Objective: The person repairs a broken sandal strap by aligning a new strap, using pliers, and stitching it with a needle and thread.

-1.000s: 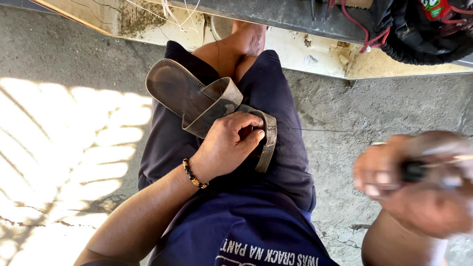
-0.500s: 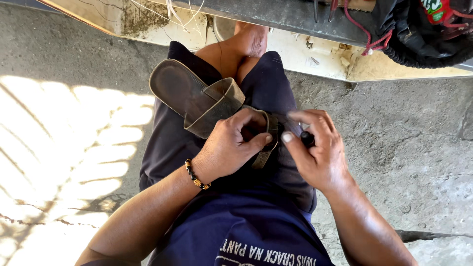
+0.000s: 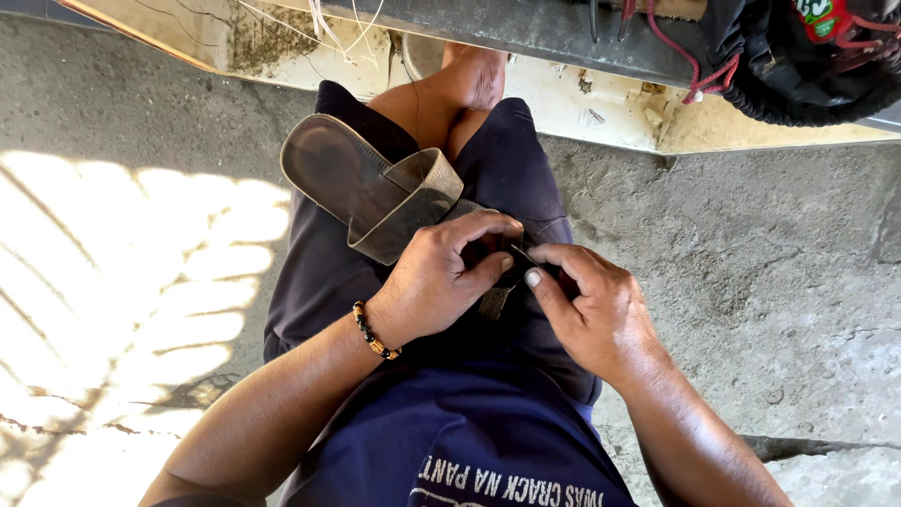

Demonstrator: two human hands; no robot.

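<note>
A worn dark sandal (image 3: 347, 183) with a wide grey strap (image 3: 413, 211) lies across my lap on navy shorts. My left hand (image 3: 441, 277), with a beaded bracelet at the wrist, grips the sandal's near end beside the strap. My right hand (image 3: 587, 305) meets it from the right, thumb and fingers pinched at the same spot on the sandal's edge. Whatever the fingertips pinch there is too small and hidden to make out. The near end of the sandal is covered by both hands.
Rough concrete floor (image 3: 751, 244) surrounds me, with a sunlit patch (image 3: 122, 282) at left. My bare leg (image 3: 450, 89) runs toward a pale ledge (image 3: 601, 103) at the top. A black bag (image 3: 807, 56) with red cords hangs at the upper right.
My right hand swung in from the far right, where it was blurred and raised, and now rests against the sandal beside my left hand. The left hand and sandal barely moved.
</note>
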